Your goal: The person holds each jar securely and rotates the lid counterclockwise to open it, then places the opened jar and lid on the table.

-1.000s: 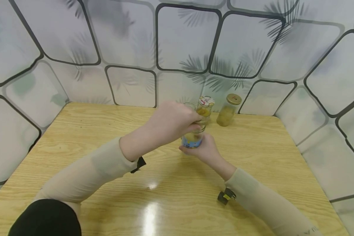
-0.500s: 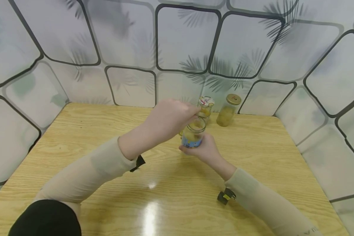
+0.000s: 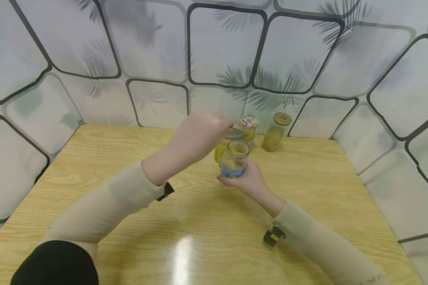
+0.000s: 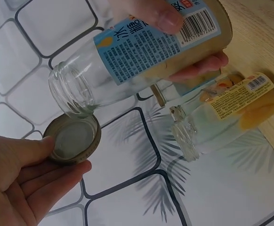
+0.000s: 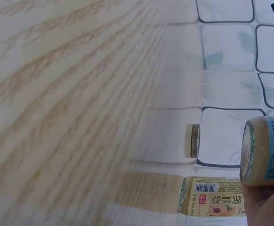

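Between thumb and fingers, my left hand (image 3: 203, 136) pinches a round metal jar lid (image 4: 74, 140), its underside showing in the left wrist view. The lid is off, right beside the mouth of a glass jar (image 3: 236, 158) with a blue label. My right hand (image 3: 247, 178) grips that jar low around its body, and pale contents show inside it. Behind it stands a yellow-labelled jar (image 5: 214, 197). That jar's glass rim is bare in the left wrist view, with orange pieces inside.
At the back of the wooden table (image 3: 128, 221) stand a jar with a patterned lid (image 3: 249, 122) and a gold-lidded jar (image 3: 276, 132). Another lid (image 5: 195, 140) lies flat on the table in the right wrist view. A patterned wall covering (image 3: 221, 47) closes the back and sides.
My left hand has lifted the lid off the blue-labelled jar and moved left and slightly up with it, uncovering the jar's mouth. My right hand stays around the jar.
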A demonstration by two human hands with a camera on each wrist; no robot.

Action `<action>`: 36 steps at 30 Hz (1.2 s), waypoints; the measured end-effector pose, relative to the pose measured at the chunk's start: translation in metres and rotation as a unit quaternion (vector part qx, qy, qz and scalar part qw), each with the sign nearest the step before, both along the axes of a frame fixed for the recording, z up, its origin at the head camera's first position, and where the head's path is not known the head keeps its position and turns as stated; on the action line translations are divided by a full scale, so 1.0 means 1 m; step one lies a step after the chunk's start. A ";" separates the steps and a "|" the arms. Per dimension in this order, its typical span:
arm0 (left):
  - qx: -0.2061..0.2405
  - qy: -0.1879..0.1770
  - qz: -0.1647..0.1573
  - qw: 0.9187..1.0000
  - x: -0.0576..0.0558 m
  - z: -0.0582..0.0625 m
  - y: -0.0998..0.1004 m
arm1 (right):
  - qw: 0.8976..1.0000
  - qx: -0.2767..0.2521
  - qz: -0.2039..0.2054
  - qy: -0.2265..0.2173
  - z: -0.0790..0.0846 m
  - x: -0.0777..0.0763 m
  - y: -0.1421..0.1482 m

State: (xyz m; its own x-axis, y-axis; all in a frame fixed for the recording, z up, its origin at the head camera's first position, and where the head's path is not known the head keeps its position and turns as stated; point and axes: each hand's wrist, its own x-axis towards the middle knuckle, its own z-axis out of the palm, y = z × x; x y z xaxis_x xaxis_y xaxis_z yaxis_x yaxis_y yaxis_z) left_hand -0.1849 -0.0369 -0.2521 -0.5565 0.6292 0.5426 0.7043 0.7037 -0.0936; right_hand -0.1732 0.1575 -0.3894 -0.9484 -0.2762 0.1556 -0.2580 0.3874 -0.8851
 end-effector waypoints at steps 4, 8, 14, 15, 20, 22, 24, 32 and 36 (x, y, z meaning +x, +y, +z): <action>-0.007 -0.010 0.018 1.000 -0.003 0.002 -0.003 | 1.000 -0.001 0.004 0.005 0.001 0.000 0.000; 0.001 -0.022 0.021 1.000 -0.007 0.002 -0.005 | 1.000 -0.001 -0.001 0.005 0.001 0.000 0.000; 0.015 -0.039 0.026 0.999 -0.011 0.000 -0.010 | 1.000 -0.005 -0.005 0.007 0.001 0.000 0.001; 0.015 -0.041 0.028 0.999 -0.012 0.000 -0.011 | 1.000 -0.006 -0.005 0.007 0.002 0.000 0.001; 0.004 -0.057 0.044 0.997 -0.014 0.000 -0.015 | 1.000 -0.005 -0.009 0.001 0.004 0.001 0.000; -0.002 -0.070 0.053 0.996 -0.014 0.000 -0.017 | 1.000 -0.002 -0.011 -0.002 0.004 0.001 0.000; -0.005 -0.081 0.060 0.995 -0.014 -0.002 -0.020 | 1.000 0.000 -0.013 -0.007 0.005 0.002 0.001; -0.008 -0.096 0.075 0.993 -0.014 -0.013 -0.033 | 1.000 -0.004 -0.014 -0.016 0.006 0.002 0.000; -0.006 -0.094 0.076 0.993 -0.013 -0.022 -0.040 | 1.000 -0.001 -0.015 -0.013 0.005 0.001 0.001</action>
